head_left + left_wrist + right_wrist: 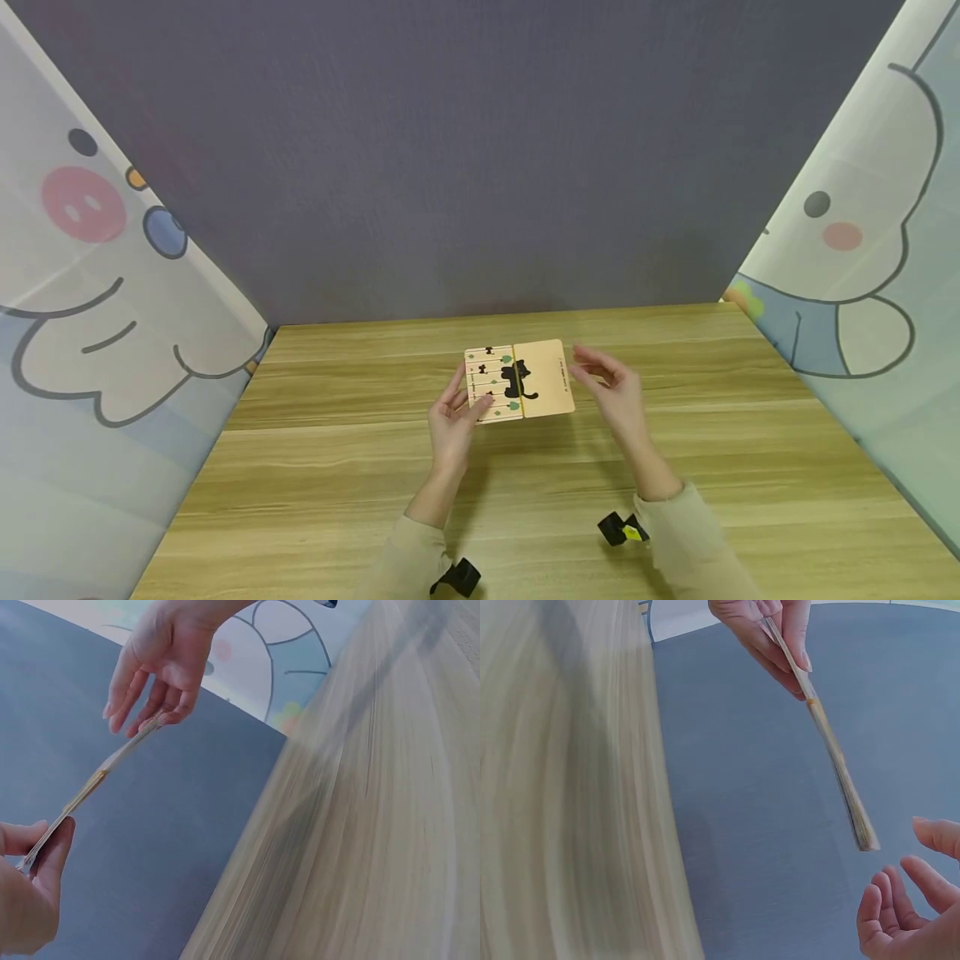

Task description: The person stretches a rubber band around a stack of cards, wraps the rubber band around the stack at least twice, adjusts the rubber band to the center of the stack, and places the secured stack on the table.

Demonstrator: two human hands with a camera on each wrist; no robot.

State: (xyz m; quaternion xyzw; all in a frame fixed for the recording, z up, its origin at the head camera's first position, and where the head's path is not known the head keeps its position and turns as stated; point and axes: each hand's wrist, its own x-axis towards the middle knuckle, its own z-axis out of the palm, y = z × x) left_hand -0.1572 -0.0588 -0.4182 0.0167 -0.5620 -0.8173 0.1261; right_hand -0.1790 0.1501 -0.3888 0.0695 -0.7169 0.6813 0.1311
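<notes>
A thin notepad (547,377) with a black cat on its cover hangs above the table, tilted. Round its middle runs a narrow yellow band (518,392). My left hand (450,429) pinches the patterned left end, thumb on top and fingers beneath. Beside the plain right end is my right hand (618,398), fingers loosely bent. In the right wrist view, a gap shows between that hand (911,922) and the layered edge of the notepad (847,791). Seen edge-on in the left wrist view, the notepad (81,796) slants up from my left hand (30,900).
Below lies a wood-grain table (337,475). A dark grey panel (480,167) rises along its far edge. Cartoon-printed sheets (82,333) stand at both sides. Small black devices (459,577) are at the wrists, by the light sleeves (701,546).
</notes>
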